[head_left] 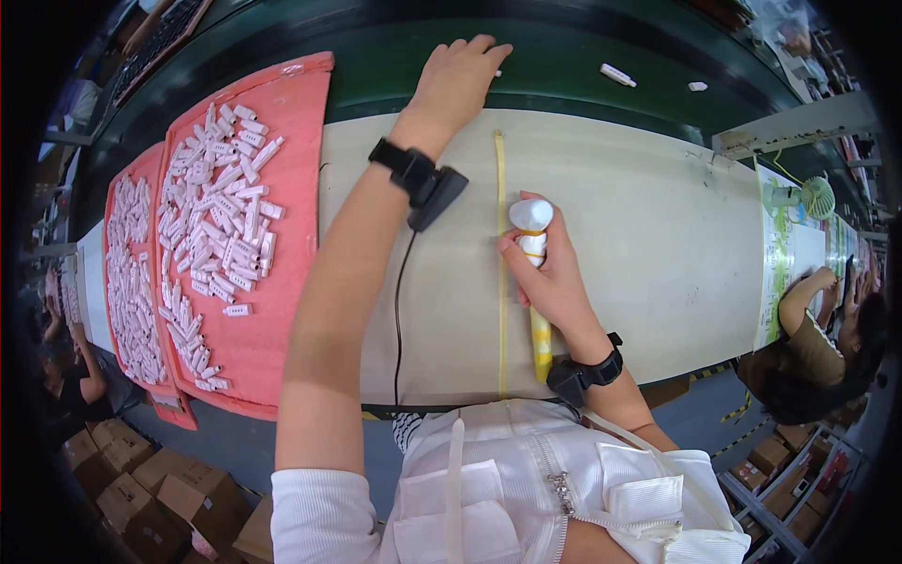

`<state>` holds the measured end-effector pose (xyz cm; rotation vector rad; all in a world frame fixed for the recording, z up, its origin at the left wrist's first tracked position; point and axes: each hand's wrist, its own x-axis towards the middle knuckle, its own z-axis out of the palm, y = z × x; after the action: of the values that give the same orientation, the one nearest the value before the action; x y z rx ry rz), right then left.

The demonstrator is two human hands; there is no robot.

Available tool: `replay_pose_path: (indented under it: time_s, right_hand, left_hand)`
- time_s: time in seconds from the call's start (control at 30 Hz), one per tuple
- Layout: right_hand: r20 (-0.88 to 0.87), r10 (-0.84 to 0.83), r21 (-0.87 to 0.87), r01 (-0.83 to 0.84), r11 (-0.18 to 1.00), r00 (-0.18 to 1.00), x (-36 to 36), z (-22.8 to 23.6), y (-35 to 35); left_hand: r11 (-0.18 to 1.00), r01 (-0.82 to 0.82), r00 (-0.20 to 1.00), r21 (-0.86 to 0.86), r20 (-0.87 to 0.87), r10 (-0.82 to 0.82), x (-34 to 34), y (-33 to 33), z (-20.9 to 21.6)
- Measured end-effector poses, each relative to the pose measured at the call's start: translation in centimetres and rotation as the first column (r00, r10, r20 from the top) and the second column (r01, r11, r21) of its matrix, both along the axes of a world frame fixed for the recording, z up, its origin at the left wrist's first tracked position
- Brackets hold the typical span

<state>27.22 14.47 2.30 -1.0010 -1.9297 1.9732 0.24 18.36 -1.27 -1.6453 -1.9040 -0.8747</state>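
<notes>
My left hand (457,83) stretches out over the green conveyor belt (554,70), fingers apart and pointing right. Beneath its fingertips a small white piece (499,73) partly shows; I see no firm hold on it. Above the pale worktop, my right hand (552,273) is closed round a mallet-like tool (533,215). The tool has a rounded, white-wrapped head and a yellow-and-white handle that points down toward me. Further right on the belt lie a white tube-shaped piece (617,75) and a shorter white piece (697,86).
Many small white tube-shaped pieces (221,202) are heaped on pink cloth-covered trays (296,141) at left. A yellow strip (501,188) runs down the worktop (658,244). At right are a green fan (816,197) and a seated person (817,324). Cardboard boxes (193,503) stand at lower left.
</notes>
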Motion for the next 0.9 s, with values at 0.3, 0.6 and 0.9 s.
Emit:
replay_pose_path:
  time_s: [0.3, 0.6, 0.9]
  right_hand:
    - [-0.009, 0.007, -0.024, -0.008, 1.0, 1.0, 0.1, 0.3, 0.2]
    - [-0.045, 0.074, -0.037, -0.075, 0.996, 0.996, 0.3, 1.5, -0.7]
    - [0.102, 0.191, 0.085, -0.2, 0.976, 0.976, 0.0, 1.9, -0.6]
  left_hand:
    - [0.994, 0.067, 0.888, -0.089, 0.46, -0.019, 1.2, -3.5, 1.6]
    - [1.0, -0.029, 0.177, 0.007, 0.984, -0.002, 13.9, -15.3, -0.9]
    - [0.99, -0.108, 0.721, -0.092, 0.678, 0.142, 14.7, -15.2, -1.5]
